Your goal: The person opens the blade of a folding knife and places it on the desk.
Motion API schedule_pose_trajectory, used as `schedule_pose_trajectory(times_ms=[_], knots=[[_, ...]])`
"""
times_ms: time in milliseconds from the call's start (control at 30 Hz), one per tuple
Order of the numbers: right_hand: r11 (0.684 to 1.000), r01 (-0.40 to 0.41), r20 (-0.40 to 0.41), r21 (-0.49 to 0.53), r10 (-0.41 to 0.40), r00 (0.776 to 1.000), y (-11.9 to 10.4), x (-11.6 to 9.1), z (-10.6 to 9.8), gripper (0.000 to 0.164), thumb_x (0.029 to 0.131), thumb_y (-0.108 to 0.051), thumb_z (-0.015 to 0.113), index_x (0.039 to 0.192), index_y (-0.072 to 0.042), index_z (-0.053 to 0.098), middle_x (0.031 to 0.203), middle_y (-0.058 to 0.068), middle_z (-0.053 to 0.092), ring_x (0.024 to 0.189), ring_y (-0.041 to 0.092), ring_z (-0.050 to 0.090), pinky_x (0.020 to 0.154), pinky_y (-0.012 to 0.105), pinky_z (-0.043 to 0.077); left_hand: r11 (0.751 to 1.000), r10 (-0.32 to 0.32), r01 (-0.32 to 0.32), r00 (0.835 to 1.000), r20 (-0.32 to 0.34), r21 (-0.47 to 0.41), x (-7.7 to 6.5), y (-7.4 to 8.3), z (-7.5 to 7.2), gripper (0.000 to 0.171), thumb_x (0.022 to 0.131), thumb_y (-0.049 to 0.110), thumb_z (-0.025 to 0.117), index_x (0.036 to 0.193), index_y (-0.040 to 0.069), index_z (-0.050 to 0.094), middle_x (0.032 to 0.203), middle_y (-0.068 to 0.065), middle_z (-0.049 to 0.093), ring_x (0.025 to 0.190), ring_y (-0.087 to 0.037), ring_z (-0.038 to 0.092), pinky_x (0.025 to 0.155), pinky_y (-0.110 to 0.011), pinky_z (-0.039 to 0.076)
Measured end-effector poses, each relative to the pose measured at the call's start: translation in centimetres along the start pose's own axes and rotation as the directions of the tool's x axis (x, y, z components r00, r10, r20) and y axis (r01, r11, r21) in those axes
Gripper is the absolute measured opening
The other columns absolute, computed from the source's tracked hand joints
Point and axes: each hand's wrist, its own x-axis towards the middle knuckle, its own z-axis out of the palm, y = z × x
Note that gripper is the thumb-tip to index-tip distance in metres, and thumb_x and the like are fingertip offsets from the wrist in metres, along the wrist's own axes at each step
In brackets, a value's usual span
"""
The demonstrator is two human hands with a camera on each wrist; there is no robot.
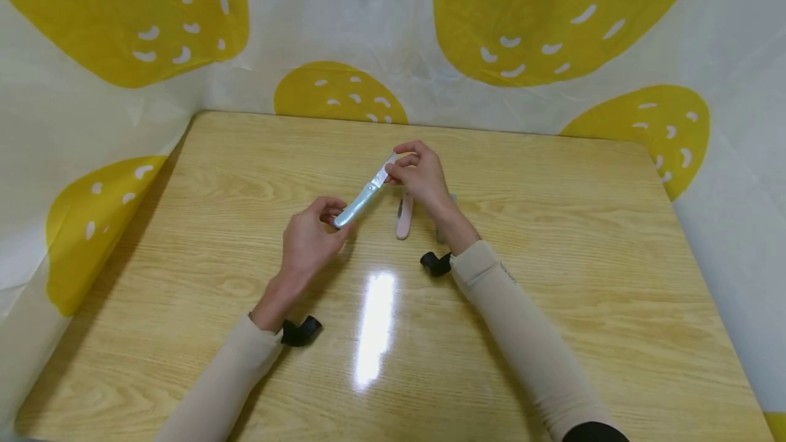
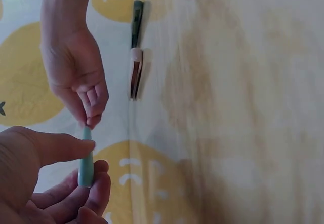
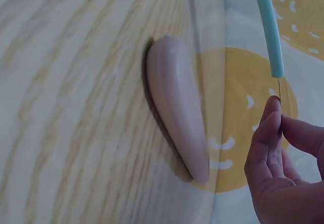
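Note:
A folding knife with a pale blue-green handle is held up over the table, its blade swung out in line with the handle. My left hand grips the handle's end between thumb and fingers. At the blade, my right hand pinches the flat metal with thumb and fingertips; the right wrist view shows the thin blade edge-on in that pinch. Below the right hand, a pink folded knife lies on the table. Beyond it in the left wrist view is a green folded knife, partly hidden by my right wrist in the head view.
The wood-grain table spreads under both arms. A white sheet with yellow prints hangs along its back and sides. Black wrist-worn pieces stick out beside both cuffs.

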Motion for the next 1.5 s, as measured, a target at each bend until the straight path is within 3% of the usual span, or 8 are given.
schedule_pose_trajectory(times_ms=[233,367,533,667,967,1233,1500], knots=[[0.997,-0.006,0.053,-0.078,0.01,0.999,0.2,0.3,0.0,0.038,0.099,-0.004,0.069,0.134,0.006,0.06,0.108,0.026,0.073,0.098,0.044,0.074,0.093,0.05,0.061,0.999,-0.001,0.0,1.0,0.028,0.04,-0.5,-0.2,0.0,0.032,0.087,0.018,0.086,0.116,0.009,0.077,0.097,-0.013,0.079,0.08,-0.024,0.074,0.06,-0.027,0.048],[0.985,0.03,0.083,-0.169,-0.017,0.996,0.2,0.5,0.0,0.034,0.102,-0.01,0.066,0.132,0.005,0.063,0.114,0.025,0.071,0.104,0.043,0.071,0.094,0.048,0.059,0.997,-0.007,0.005,1.0,0.023,0.077,-0.6,-0.3,0.0,0.032,0.086,0.021,0.087,0.116,0.012,0.077,0.098,-0.011,0.08,0.075,-0.022,0.072,0.058,-0.027,0.045],[0.928,0.101,0.118,-0.357,-0.062,0.991,0.1,0.8,0.2,0.031,0.102,-0.014,0.066,0.13,0.0,0.068,0.121,0.019,0.067,0.111,0.033,0.063,0.095,0.04,0.053,0.996,-0.004,0.003,1.0,0.003,0.095,-0.6,-0.5,-0.1,0.031,0.083,0.021,0.089,0.111,0.013,0.078,0.101,-0.007,0.079,0.078,-0.022,0.07,0.06,-0.03,0.047],[0.887,0.116,0.161,-0.446,-0.048,0.986,0.0,1.0,0.4,0.035,0.102,-0.016,0.066,0.134,-0.002,0.066,0.13,0.018,0.062,0.117,0.031,0.059,0.102,0.041,0.051,0.993,0.016,-0.016,1.0,0.005,0.115,-0.6,-0.5,-0.1,0.033,0.081,0.021,0.091,0.11,0.012,0.079,0.101,-0.007,0.077,0.082,-0.023,0.069,0.065,-0.032,0.049],[0.833,0.165,0.219,-0.528,-0.055,0.974,0.2,1.3,0.7,0.043,0.1,-0.016,0.068,0.14,-0.002,0.064,0.129,0.02,0.061,0.116,0.034,0.058,0.102,0.043,0.05,0.989,-0.024,0.02,0.999,0.023,0.149,-0.6,-0.6,0.1,0.032,0.082,0.024,0.09,0.109,0.012,0.079,0.097,-0.007,0.074,0.081,-0.023,0.064,0.065,-0.031,0.046],[0.74,0.216,0.25,-0.637,-0.066,0.966,0.6,1.5,1.0,0.046,0.099,-0.023,0.071,0.142,-0.007,0.064,0.127,0.02,0.061,0.11,0.033,0.059,0.093,0.042,0.052,0.987,-0.011,0.007,1.0,0.024,0.158,-0.8,-1.0,0.1,0.032,0.083,0.025,0.09,0.109,0.01,0.078,0.095,-0.007,0.075,0.078,-0.022,0.064,0.062,-0.03,0.046],[0.656,0.216,0.239,-0.723,-0.056,0.969,0.8,1.5,1.3,0.048,0.098,-0.032,0.073,0.143,-0.015,0.065,0.123,0.016,0.061,0.108,0.031,0.056,0.091,0.042,0.049,0.987,-0.013,0.007,0.999,0.035,0.162,-0.8,-1.1,0.3,0.032,0.083,0.025,0.09,0.109,0.01,0.078,0.093,-0.006,0.076,0.077,-0.021,0.064,0.062,-0.029,0.045]])
